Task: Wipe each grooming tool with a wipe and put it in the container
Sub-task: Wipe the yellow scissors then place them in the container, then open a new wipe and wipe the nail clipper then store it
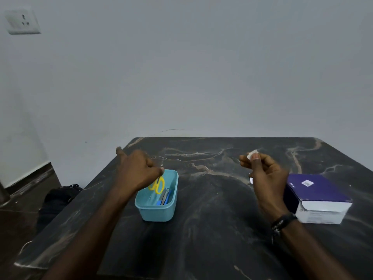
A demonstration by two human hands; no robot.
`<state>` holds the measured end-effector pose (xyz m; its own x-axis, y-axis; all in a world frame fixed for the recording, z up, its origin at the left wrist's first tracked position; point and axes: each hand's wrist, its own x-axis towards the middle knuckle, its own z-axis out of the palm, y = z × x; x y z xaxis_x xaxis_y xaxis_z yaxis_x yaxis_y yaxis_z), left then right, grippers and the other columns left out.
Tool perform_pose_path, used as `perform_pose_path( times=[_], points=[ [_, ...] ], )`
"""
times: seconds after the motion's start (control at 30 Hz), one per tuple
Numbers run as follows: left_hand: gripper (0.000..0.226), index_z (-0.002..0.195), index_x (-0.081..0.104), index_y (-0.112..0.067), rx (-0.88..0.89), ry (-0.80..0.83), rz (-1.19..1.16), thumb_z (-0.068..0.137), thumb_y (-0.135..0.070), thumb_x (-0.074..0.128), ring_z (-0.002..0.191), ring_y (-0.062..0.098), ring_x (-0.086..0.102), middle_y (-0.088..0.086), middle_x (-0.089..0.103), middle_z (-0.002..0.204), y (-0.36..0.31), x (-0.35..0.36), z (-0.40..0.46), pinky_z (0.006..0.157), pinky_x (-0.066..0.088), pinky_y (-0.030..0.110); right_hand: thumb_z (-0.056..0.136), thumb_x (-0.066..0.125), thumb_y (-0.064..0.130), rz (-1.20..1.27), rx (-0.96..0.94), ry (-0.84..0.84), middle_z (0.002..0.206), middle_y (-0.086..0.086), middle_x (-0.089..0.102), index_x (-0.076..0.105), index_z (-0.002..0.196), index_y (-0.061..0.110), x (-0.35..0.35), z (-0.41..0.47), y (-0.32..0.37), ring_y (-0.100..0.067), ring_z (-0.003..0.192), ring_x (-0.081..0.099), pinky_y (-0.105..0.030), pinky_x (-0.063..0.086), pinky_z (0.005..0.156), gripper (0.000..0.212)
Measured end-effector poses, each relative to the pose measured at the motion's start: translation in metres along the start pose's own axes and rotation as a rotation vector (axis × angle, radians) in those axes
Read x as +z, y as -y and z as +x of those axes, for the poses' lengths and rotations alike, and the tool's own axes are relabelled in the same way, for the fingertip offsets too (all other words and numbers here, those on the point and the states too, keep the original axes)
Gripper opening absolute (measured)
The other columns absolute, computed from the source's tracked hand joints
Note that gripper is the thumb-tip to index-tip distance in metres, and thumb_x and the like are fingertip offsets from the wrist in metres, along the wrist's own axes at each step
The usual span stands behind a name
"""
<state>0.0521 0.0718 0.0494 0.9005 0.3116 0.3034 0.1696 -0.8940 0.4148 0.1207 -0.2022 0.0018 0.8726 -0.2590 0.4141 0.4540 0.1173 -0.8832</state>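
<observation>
Several grooming tools are seen lying inside a light blue container (159, 207) on a dark marbled bench (212, 219): yellow-handled scissors (158, 185) toward the far end, and beside them slim blue and grey tools (165, 197) whose exact kind cannot be told. The container is placed left of the bench's middle, its long side running away from the viewer.

Over the container's far left corner the left hand (137, 170) is held, knuckles up, with the little finger stretched outward. Its thumb and forefinger are drawn close together above the scissors' handles; a thin blurred metal tool (162, 159) is seen rising just past them, though whether it is gripped cannot be told.

Well apart, to the right, the right hand (266, 174) is raised above the bench with its fingers curled. A small folded white wipe (252, 154) is pinched between its thumb and forefinger. A dark band (283, 222) is worn on that wrist.

Just beside the right wrist, a purple and white box (319, 197) is set on the bench. Behind the bench a plain grey wall is seen, with a white socket plate (22, 22) at upper left. A dark bag (58, 197) is seen on the floor at left.
</observation>
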Motion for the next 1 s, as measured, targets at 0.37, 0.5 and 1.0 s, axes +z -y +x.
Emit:
perform_pose_path(
  times=[0.37,0.5,1.0],
  points=[
    [0.045,0.08,0.063,-0.011,-0.223,0.381,0.384,0.067,-0.052,0.049,0.144,0.049,-0.003,0.026,0.043,0.142,0.014,0.036,0.014,0.108,0.0,0.072,0.092,0.063,0.025,-0.098,-0.154,-0.117,0.093,-0.002,0.072,0.07,0.094,0.035,-0.007,0.007,-0.005,-0.012,0.083,0.067,-0.027,0.054,0.071,0.012],
    [0.05,0.073,0.061,-0.017,-0.211,0.388,0.493,0.068,-0.064,0.047,0.143,0.049,-0.009,0.026,0.037,0.147,0.013,0.036,0.015,0.105,0.0,0.076,0.092,0.063,0.022,-0.07,-0.182,-0.146,0.092,-0.001,0.073,0.07,0.094,0.038,-0.008,0.009,-0.002,-0.012,0.082,0.068,-0.026,0.054,0.069,0.017],
    [0.014,0.09,0.074,-0.016,0.369,-0.142,-0.036,0.084,-0.008,0.064,0.112,0.028,0.056,0.009,0.064,0.11,-0.145,0.062,-0.052,0.092,0.051,0.04,0.093,0.06,0.014,0.025,-0.229,-0.315,0.076,0.008,0.071,0.066,0.088,0.027,-0.018,0.019,0.018,-0.009,0.054,0.059,-0.022,0.047,0.054,0.015]
  ],
)
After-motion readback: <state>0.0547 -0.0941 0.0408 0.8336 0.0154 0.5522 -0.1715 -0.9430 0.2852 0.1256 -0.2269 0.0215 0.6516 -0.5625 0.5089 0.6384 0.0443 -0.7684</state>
